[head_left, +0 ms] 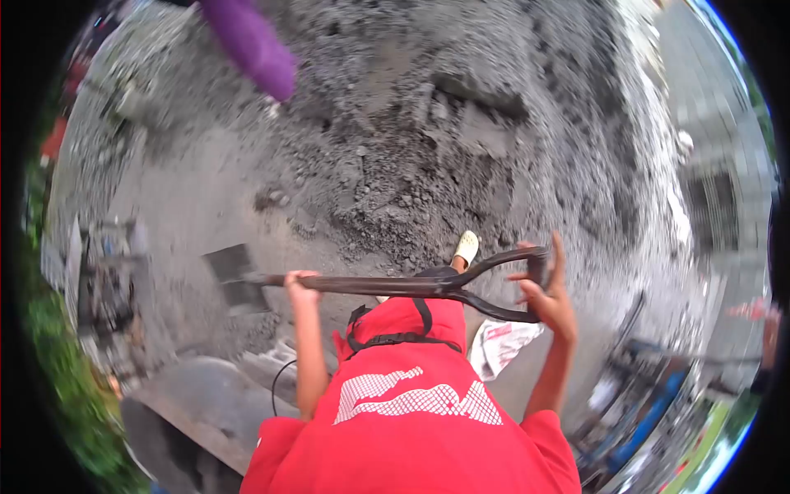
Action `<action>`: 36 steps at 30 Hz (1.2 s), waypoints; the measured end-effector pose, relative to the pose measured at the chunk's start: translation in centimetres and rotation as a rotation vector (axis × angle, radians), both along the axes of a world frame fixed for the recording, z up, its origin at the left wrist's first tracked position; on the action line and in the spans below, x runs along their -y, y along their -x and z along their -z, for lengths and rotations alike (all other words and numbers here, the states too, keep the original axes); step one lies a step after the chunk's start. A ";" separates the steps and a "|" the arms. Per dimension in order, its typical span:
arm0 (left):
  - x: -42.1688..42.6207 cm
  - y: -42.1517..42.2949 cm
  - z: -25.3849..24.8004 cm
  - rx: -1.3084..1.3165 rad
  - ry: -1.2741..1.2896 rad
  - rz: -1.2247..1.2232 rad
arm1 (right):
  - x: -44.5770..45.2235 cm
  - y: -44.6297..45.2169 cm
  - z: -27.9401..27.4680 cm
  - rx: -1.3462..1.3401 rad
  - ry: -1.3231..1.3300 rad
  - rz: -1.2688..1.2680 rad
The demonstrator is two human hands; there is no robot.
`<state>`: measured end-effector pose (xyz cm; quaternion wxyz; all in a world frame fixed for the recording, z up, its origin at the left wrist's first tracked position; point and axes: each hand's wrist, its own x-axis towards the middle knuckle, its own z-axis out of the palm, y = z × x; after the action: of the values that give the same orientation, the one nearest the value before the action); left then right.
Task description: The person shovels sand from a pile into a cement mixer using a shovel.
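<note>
A shovel (370, 285) lies nearly level across the front of my body, its flat grey blade (237, 278) to the left and its forked D-handle (494, 311) to the right. My left hand (301, 285) is closed round the shaft close to the blade. At the handle's end is my right hand (550, 292), some fingers reaching through the handle opening around the grip and one finger stretched upward. The blade hangs above the ground and seems to carry nothing. Loose grey sand and gravel (403, 198) cover the ground ahead.
A pale clog (467, 247) shows on my foot. Beside me lies a white sack (500, 344). At lower left is a large grey metal drum (197, 403); blue-framed equipment (650, 420) stands lower right. A purple, blurred limb-like shape (251, 49) enters at the top. A block wall (716, 123) rises right.
</note>
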<state>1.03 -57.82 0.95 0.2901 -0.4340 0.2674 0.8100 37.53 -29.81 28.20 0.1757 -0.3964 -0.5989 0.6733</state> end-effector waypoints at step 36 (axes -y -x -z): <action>-28.1 -10.6 -24.4 -1.128 -0.169 0.863 | -5.3 11.9 -3.6 0.265 -1.751 0.727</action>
<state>11.59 -29.72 25.34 0.4347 0.2192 0.4608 0.7420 25.64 -24.48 31.82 0.5389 -0.3592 -0.7450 -0.1595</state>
